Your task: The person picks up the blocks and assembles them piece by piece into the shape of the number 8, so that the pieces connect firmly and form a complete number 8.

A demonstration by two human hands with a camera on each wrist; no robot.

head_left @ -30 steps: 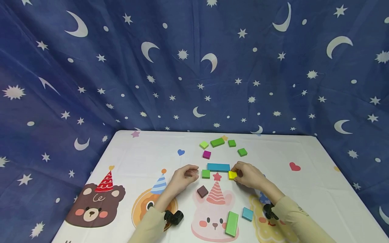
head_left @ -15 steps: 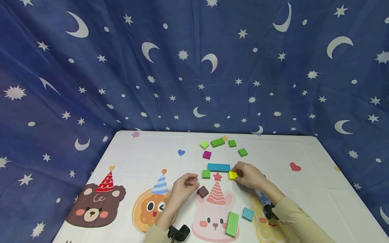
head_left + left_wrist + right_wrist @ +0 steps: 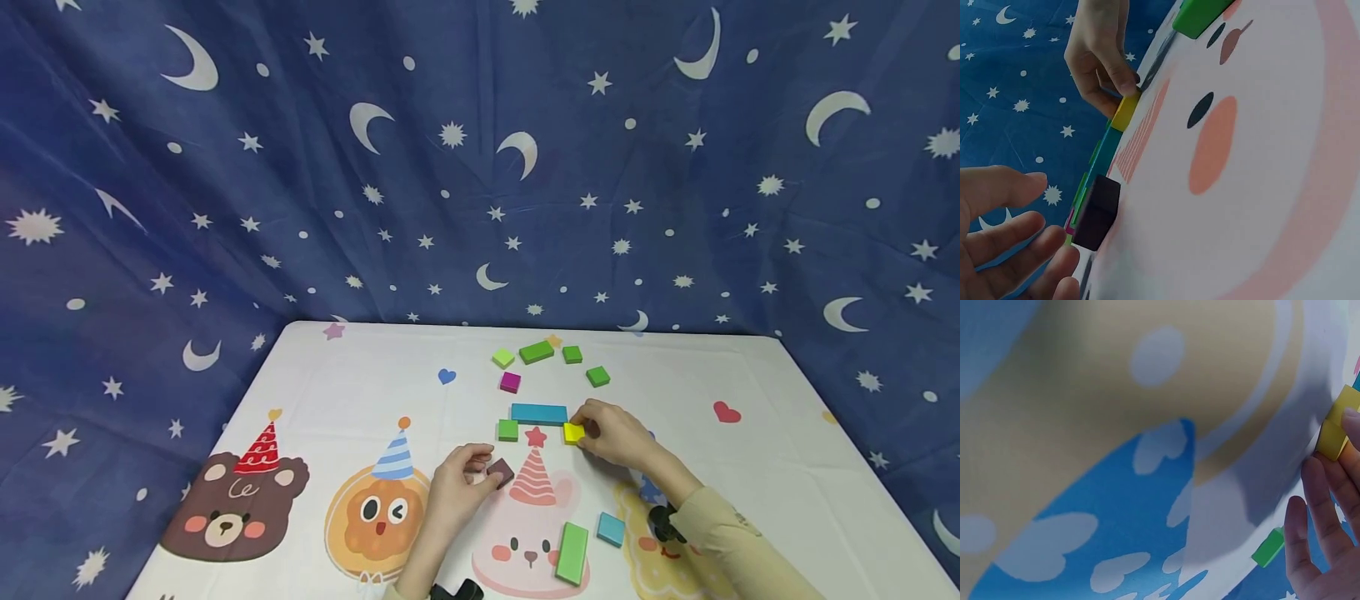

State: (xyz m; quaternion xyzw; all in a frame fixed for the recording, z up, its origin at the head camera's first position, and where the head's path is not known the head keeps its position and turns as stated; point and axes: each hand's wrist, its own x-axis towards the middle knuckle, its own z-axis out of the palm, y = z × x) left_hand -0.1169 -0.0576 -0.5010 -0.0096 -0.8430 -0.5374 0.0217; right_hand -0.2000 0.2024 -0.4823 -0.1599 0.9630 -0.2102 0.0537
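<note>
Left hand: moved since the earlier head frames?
Yes: in the head view, the left hand has come toward the person, from beyond the stationary brown block to alongside it.

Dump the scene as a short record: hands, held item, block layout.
left hand: nearest brown block, thumb and fingers apart; contact unclear
right hand: pinches yellow block
center: long blue block; yellow block by its right end, small green block by its left
far side: magenta block, lime block, long green block, two darker green blocks
near side: long light-green block, small blue block
</note>
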